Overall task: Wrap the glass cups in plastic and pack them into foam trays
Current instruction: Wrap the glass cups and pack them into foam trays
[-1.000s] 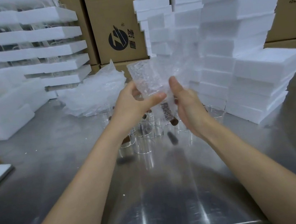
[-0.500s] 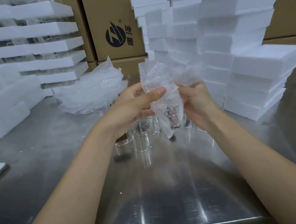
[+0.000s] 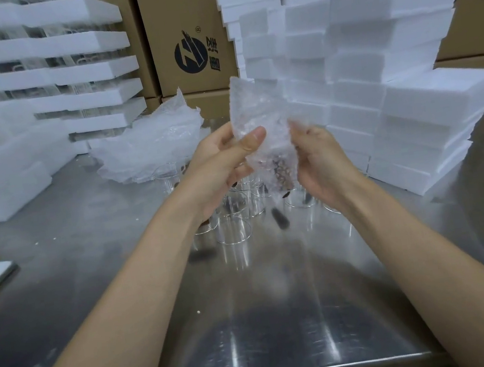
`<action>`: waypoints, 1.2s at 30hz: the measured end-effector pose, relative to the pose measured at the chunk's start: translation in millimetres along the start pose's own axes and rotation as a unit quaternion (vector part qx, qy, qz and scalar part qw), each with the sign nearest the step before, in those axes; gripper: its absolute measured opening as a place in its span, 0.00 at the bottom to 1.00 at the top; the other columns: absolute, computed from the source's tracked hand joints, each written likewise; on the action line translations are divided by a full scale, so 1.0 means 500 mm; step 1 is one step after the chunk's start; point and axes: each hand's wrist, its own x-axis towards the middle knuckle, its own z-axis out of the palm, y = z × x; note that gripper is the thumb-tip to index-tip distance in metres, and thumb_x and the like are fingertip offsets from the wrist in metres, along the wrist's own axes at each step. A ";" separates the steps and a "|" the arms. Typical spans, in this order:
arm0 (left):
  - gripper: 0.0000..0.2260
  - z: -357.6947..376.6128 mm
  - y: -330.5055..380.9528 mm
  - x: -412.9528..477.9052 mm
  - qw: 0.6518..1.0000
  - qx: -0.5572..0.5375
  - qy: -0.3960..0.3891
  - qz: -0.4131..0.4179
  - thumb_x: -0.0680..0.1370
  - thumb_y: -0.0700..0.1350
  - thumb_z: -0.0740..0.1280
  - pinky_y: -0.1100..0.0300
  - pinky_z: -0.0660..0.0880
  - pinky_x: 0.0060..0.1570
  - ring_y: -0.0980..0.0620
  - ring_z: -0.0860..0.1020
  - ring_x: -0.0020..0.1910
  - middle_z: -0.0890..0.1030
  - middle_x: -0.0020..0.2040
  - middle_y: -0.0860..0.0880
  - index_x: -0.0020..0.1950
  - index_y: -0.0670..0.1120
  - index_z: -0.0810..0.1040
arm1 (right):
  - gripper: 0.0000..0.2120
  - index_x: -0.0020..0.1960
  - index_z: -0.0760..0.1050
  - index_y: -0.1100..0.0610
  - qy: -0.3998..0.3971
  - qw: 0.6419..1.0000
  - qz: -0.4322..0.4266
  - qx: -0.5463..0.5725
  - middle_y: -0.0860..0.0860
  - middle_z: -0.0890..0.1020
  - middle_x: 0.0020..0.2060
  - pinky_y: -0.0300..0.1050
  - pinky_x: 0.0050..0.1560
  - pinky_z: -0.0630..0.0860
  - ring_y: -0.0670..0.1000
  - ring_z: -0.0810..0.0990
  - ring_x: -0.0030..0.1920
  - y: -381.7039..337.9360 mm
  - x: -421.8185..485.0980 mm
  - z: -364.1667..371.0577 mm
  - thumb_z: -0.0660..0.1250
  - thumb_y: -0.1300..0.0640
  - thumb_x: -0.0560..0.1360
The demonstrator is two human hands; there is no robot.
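Mid frame, L hand (image 3: 220,167) & R hand (image 3: 321,163) both pinch the wrap (image 3: 260,119), cup (image 3: 282,168) seems inside. If it slips out the bottom it could hit the cups (image 3: 234,224) just below & break. Trays (image 3: 408,99) wait upper right

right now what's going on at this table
A person holds a sheet of bubble wrap above a steel table, the left hand pinching it and the right hand gripping its other side. Something dark shows through it, probably a cup being wrapped. Bare cups stand on the table below, with foam stacks on both sides.
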 end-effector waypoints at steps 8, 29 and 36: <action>0.28 0.052 -0.003 -0.015 0.997 0.023 -0.071 0.005 0.75 0.47 0.61 0.51 0.69 0.68 0.49 0.74 0.66 0.75 0.67 0.46 0.75 0.44 0.62 | 0.14 0.55 0.81 0.58 -0.043 0.997 -0.003 -0.063 0.56 0.85 0.48 0.43 0.45 0.80 0.53 0.84 0.49 0.011 -0.005 0.005 0.68 0.68 0.71; 0.13 0.042 -0.002 -0.016 0.937 0.132 0.293 0.138 0.82 0.41 0.61 0.54 0.73 0.64 0.55 0.76 0.63 0.79 0.63 0.51 0.64 0.47 0.78 | 0.38 0.75 0.58 0.45 -0.077 0.920 -0.083 -0.374 0.34 0.68 0.61 0.22 0.47 0.71 0.23 0.70 0.55 0.005 -0.029 0.014 0.72 0.45 0.71; 0.17 0.037 -0.011 -0.010 0.939 0.203 0.252 0.117 0.79 0.44 0.65 0.77 0.66 0.59 0.57 0.63 0.73 0.60 0.77 0.50 0.69 0.51 0.74 | 0.31 0.69 0.69 0.48 -0.029 0.958 -0.071 -0.278 0.53 0.80 0.55 0.45 0.48 0.81 0.51 0.84 0.50 0.017 -0.017 0.008 0.72 0.60 0.68</action>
